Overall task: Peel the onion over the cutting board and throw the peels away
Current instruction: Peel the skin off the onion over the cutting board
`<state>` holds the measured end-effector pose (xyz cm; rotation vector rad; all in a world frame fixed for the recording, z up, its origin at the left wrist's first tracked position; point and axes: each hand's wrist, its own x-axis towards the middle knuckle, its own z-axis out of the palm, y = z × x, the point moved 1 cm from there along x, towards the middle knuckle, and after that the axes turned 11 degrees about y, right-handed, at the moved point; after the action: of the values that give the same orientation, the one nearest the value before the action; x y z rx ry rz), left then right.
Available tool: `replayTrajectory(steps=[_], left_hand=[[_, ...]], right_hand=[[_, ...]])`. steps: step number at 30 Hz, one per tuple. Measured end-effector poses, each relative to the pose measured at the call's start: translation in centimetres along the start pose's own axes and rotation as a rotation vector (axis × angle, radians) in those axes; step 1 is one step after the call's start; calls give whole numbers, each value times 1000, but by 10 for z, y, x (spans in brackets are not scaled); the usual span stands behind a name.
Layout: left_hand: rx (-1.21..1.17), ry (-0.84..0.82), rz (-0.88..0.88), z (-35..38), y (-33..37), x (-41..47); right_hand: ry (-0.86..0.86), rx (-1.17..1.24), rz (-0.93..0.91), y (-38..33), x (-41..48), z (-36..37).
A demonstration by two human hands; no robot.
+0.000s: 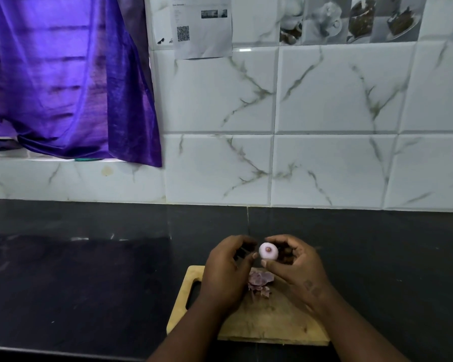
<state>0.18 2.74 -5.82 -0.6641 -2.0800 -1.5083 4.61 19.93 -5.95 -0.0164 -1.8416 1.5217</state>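
A small pale pink onion [268,251], skinless on the side I see, is held above the far end of the wooden cutting board [267,320]. My right hand [296,267] grips it between thumb and fingers. My left hand [226,267] is beside it on the left, thumb tip touching the onion, fingers curled. A heap of purple peels [259,282] lies on the board just below the hands, partly hidden by them.
The board lies near the front of a black stone counter [89,270]. A white marble-tiled wall [324,126] rises behind it. A purple curtain [63,79] hangs at the upper left, and a printed sheet [202,27] is stuck on the tiles.
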Motion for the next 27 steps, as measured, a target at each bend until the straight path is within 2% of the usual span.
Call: replayTrajectory(steps=[4, 8, 13, 15, 17, 19, 22, 24, 27], left_hand=[[-18, -16, 77, -1, 3, -1], [-21, 42, 68, 0, 0, 1], [-29, 21, 60, 0, 0, 1], [-61, 29, 7, 1, -1, 1], [-117, 72, -76, 1, -6, 1], [-118, 92, -105, 1, -9, 2], [-78, -24, -94, 2, -3, 1], [-65, -94, -81, 3, -1, 1], [-31, -32, -8, 0, 4, -1]], right_hand=[[7, -53, -65, -2, -3, 1], [-6, -148, -146, -4, -6, 5], [25, -250, -232, -6, -8, 6], [52, -335, -278, -3, -8, 8], [89, -338, -231, -1, -6, 6], [102, -163, -74, -3, -4, 2], [53, 125, 124, -8, -2, 1], [5, 164, 149, -9, -3, 2], [-43, 135, 170, -6, -3, 4]])
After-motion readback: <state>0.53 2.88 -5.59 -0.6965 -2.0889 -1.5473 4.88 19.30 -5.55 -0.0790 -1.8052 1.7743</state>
